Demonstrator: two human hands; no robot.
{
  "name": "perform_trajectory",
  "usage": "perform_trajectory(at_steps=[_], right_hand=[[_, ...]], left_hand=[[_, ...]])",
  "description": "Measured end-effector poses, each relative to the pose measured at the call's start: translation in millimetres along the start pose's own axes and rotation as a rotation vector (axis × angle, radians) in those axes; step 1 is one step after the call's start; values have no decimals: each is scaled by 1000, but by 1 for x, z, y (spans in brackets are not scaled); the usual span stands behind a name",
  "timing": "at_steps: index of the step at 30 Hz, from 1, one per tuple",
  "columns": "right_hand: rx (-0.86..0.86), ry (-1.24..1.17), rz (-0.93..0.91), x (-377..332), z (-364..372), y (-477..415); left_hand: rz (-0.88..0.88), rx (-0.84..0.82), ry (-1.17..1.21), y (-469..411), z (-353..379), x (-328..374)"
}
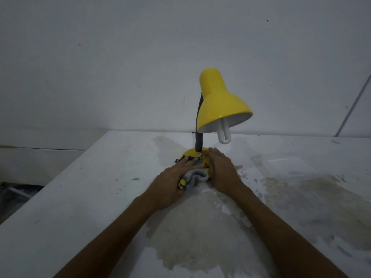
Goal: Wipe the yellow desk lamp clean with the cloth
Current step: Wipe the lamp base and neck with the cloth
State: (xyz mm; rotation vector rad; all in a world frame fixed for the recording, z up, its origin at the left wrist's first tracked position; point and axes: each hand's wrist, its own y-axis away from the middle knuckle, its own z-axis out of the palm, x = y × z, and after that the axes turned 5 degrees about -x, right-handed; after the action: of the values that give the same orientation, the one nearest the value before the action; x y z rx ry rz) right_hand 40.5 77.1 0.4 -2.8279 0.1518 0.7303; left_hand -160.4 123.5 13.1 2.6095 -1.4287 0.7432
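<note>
Two hands meet at the base [190, 152] of the lamp [218, 101], on the table [80, 197] toward its far edge. The left hand [172, 177], fingers laid straight, presses the cloth [195, 176] onto the base's near-left side. The right hand [222, 169] lies flat, fingers together, on its right side. The lamp stands upright, long axis near vertical. Its neck [198, 141] rises to a shade [220, 105] opening down and toward the near right, bulb [223, 133] pointing down.

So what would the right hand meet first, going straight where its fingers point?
Probably the black flexible neck of the yellow desk lamp, close beyond the right hand; depth is unclear.
</note>
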Motion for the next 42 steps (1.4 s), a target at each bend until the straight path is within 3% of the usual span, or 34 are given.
perform_trajectory(at_steps=[3,8,12,24,32,37,40,42], right_hand=[[27,-42,29,-3,0,1],[59,-49,41,-1,4,0],[73,-48,47,0,5,-1],[194,-202,28,7,3,-4],[67,-293,-34,10,-13,6],[144,-277,-7,8,-8,4],[195,-299,18,7,-3,2],[210,-331,5,3,-3,3]], left_hand=[[-84,80,-105,2,1,-2],[-245,226,-14,-11,6,-7],[-356,215,-75,-17,11,6],[-350,224,-119,5,26,51],[-309,152,-180,11,24,76],[-512,165,31,-2,-11,54],[-670,397,578,-18,-39,41],[-609,437,896,-22,-50,37]])
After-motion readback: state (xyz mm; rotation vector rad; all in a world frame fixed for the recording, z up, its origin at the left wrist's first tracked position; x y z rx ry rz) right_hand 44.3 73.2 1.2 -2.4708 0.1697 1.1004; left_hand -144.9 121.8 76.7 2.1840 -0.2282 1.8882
